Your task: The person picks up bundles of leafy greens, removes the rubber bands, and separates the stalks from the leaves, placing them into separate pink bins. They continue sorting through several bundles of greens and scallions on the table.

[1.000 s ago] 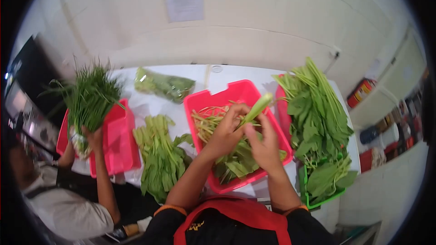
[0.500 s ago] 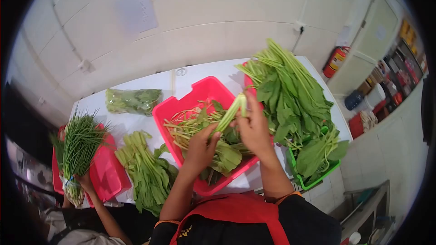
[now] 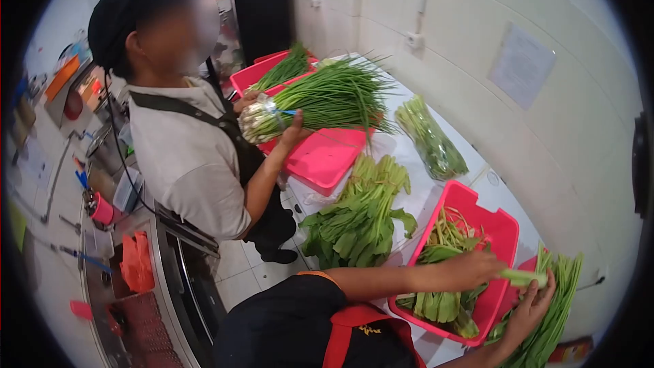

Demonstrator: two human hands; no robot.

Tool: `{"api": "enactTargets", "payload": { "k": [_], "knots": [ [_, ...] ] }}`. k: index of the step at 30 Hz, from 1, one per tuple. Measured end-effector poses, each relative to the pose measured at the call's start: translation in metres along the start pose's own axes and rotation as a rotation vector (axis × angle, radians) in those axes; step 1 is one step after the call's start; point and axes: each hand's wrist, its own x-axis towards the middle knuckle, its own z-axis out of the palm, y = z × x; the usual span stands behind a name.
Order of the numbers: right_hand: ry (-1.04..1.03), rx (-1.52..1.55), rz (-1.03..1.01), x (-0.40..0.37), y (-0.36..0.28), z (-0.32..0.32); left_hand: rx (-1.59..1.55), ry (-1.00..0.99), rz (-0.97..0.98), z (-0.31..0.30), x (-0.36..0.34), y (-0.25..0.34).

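Note:
At the right of the head view, my left hand (image 3: 473,269) is closed around a pale green leafy-vegetable stalk (image 3: 518,275), gripping it above the pink basket. My right hand (image 3: 535,305) has its fingers and thumb at the stalk's cut end. Below my left hand, the pink basket (image 3: 503,228) holds leafy greens (image 3: 436,307) and loose trimmed stems (image 3: 453,225). A large heap of long-stalked greens (image 3: 562,293) lies beside my right hand, partly hidden by it.
Across the table, a co-worker (image 3: 184,143) holds a big bunch of spring onions (image 3: 320,102) over pink baskets (image 3: 323,163). More leafy greens (image 3: 357,225) lie at the near table edge. A plastic-wrapped bundle of greens (image 3: 430,140) lies toward the wall.
My view has swung left, bringing the co-worker and the sink area into sight. Both my hands still hold the stalk. The co-worker's spring onions remain in hand.

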Motion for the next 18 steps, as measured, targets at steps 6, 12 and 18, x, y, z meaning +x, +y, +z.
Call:
{"api": "enactTargets", "payload": {
  "k": [6,12,18],
  "knots": [
    [-0.3,-0.152,-0.091,-0.008,-0.038,-0.011,0.07,0.09,0.099,-0.019,-0.01,0.005],
    [-0.324,-0.677,-0.383,-0.017,-0.074,-0.05,-0.073,-0.013,0.159,-0.022,-0.002,0.013],
    [-0.103,-0.586,0.086,-0.027,-0.078,-0.118,-0.399,0.007,-0.291,-0.039,0.009,-0.002]
  ]
}}
